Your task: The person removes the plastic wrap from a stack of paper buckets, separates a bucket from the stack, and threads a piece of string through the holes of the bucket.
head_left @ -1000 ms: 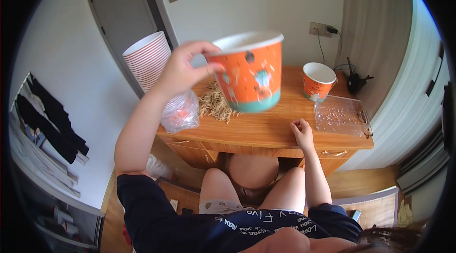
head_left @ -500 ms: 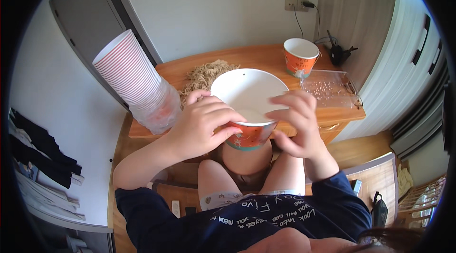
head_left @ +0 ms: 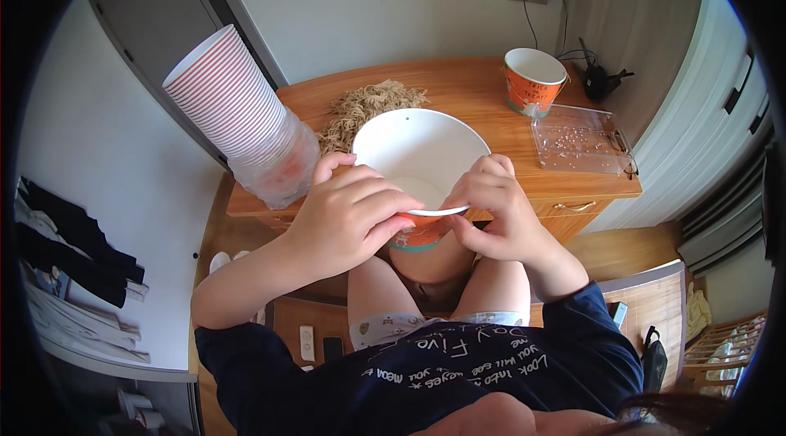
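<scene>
A large paper bucket (head_left: 420,145), white inside and orange with a green-blue base band outside, tilts toward me above my lap. Near its far rim a small dark dot shows on the inner wall. My left hand (head_left: 348,208) grips the near-left rim, thumb outside and fingers over the edge. On the near-right rim, my right hand (head_left: 495,211) pinches the wall between thumb and fingers. Whether something small sits between the right fingertips is hidden. Beyond the bucket lies a heap of tan cords (head_left: 372,104) on the wooden desk (head_left: 458,80).
A tall stack of nested striped paper buckets (head_left: 223,88), partly in clear plastic, leans at the desk's left. At back right stands another orange bucket (head_left: 534,92). Before it is a clear tray (head_left: 580,145) with tiny pinkish bits. A black device (head_left: 604,81) with cables sits behind.
My right hand has come in from the right, off the bucket, and closed on its near rim. The left hand keeps its hold. The view has shifted slightly.
</scene>
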`<state>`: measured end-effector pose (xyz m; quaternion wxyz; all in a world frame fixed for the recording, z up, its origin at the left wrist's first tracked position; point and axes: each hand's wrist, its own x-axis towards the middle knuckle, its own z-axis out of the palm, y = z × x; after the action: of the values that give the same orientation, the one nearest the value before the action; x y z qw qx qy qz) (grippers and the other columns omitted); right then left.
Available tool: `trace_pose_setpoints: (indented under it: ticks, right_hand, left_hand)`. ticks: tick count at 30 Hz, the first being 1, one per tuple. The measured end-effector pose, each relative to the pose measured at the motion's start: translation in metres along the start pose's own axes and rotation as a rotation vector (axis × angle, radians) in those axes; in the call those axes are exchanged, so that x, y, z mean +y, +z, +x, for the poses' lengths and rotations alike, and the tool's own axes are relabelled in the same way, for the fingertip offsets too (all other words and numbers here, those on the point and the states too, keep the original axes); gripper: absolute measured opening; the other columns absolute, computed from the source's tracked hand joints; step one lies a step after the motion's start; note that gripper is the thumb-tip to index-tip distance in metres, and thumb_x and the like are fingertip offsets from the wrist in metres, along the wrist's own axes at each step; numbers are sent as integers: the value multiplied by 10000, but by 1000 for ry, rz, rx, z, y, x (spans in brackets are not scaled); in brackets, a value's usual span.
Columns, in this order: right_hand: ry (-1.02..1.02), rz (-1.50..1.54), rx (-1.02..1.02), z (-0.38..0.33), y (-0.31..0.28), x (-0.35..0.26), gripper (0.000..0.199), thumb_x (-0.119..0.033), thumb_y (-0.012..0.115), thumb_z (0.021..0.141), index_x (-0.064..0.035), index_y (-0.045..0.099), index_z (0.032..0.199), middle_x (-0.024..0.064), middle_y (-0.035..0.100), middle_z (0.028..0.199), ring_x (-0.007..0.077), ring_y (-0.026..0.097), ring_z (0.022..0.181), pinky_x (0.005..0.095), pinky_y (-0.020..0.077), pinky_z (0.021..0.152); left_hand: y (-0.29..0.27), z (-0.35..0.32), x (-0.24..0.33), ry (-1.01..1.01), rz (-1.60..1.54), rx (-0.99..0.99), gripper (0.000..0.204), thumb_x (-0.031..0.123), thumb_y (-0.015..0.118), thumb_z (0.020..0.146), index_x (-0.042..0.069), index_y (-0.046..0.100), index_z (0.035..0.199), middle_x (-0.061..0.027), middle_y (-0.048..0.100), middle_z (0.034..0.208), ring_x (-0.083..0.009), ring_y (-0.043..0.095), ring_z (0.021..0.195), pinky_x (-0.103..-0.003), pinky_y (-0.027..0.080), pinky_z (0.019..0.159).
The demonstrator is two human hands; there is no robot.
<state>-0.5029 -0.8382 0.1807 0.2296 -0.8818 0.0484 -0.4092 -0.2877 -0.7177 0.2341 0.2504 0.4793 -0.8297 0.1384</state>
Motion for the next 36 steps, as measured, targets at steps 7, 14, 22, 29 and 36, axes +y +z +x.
trace_pose_setpoints:
  ticks: [7,14,22,29,36]
  right_hand:
    - [36,5,47,-1,3,0,152,-98,674,717,-118,705,864,-25,616,746,158,524,796,330,318,854]
    - [-39,3,8,-6,1,8,165,-100,663,732,-128,698,891,-17,612,763,169,528,795,335,315,832]
    - [-3,22,-11,-12,0,11,158,-88,665,740,-126,693,890,-15,611,763,171,533,793,340,320,828]
    - [5,36,-40,-13,-3,11,137,-86,658,744,-118,679,876,-1,617,770,187,542,784,332,337,837]
    - [-26,45,-90,-14,1,18,145,-126,641,751,-94,664,890,16,615,769,217,552,803,362,379,821]
  left_hand:
    - [3,4,4,36,63,16,191,169,793,743,191,724,920,67,669,821,-134,616,819,-407,362,930]
    - [5,5,5,55,68,1,168,178,788,749,194,731,906,74,669,816,-129,616,834,-410,363,932]
    - [13,5,1,64,41,-33,156,203,758,790,197,717,940,69,668,828,-121,612,846,-406,342,960]
    - [16,6,3,58,31,-47,188,197,789,748,195,728,926,71,664,809,-123,613,827,-402,349,951]
    - [17,4,2,72,44,-74,183,209,784,754,193,727,927,67,672,822,-125,615,837,-405,345,956]
